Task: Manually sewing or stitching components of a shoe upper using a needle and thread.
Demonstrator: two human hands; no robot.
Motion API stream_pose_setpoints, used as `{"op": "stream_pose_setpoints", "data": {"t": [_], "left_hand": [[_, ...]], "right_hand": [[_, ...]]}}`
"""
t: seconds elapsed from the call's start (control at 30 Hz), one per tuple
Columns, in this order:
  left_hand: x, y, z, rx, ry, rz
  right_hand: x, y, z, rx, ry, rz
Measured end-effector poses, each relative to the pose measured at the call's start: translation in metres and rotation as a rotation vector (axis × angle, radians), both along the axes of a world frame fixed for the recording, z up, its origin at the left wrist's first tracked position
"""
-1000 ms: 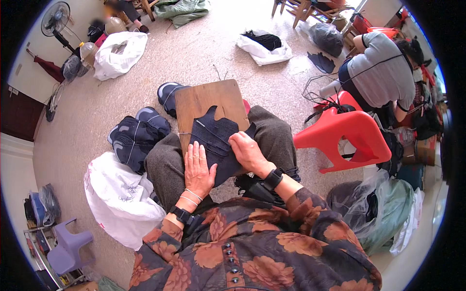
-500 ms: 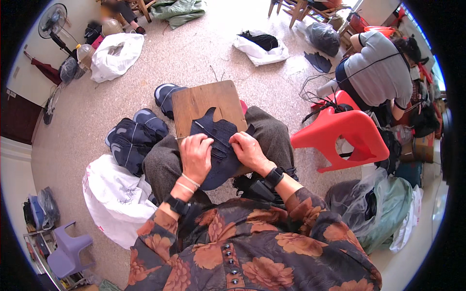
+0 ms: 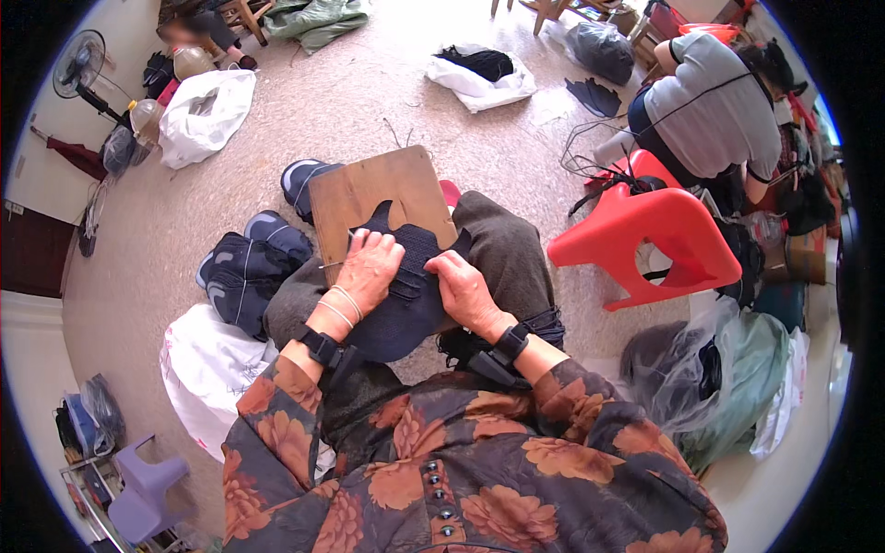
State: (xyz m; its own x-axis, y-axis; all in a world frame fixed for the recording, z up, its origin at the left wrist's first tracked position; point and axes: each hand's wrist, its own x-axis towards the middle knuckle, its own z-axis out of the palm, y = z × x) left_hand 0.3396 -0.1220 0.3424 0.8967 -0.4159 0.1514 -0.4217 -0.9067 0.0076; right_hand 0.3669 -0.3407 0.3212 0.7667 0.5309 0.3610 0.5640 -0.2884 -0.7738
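Note:
A dark navy mesh shoe upper (image 3: 392, 327) lies on a wooden board (image 3: 406, 175) across my lap. Its pointed tab rises at the far end, and raised lace-like rows run down its middle. My left hand (image 3: 367, 272) is closed over the upper's left side, fingers bent together. Thin pale pieces, perhaps a needle or rod, poke out beside these fingers; the hand hides the rest. On the right side, my right hand (image 3: 463, 290) pinches the upper's edge between thumb and forefinger.
Bundled dark shoe uppers (image 3: 244, 276) and a white sack (image 3: 207, 359) lie left of my knees. A red plastic stool (image 3: 599, 249) stands to the right, near a seated person (image 3: 710, 111). Clear and green bags (image 3: 728, 369) sit at lower right.
My left hand has moved up over the upper and now covers most of the pale rod that lay there. The whole view has shifted slightly; my right hand still pinches the edge.

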Motion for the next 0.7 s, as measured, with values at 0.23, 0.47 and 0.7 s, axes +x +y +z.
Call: {"op": "stream_pose_setpoints", "data": {"t": [0.23,0.47,0.7], "left_hand": [[-0.006,0.013,0.003,-0.036,-0.004,0.009],[-0.006,0.015,0.007,0.0,-0.138,0.029],[-0.011,0.019,0.008,0.016,-0.115,0.06]], "right_hand": [[0.0,0.0,0.0,-0.004,-0.026,0.025],[-0.001,0.001,0.002,-0.007,-0.041,0.018],[-0.003,0.002,0.003,-0.01,-0.061,0.017]]}}
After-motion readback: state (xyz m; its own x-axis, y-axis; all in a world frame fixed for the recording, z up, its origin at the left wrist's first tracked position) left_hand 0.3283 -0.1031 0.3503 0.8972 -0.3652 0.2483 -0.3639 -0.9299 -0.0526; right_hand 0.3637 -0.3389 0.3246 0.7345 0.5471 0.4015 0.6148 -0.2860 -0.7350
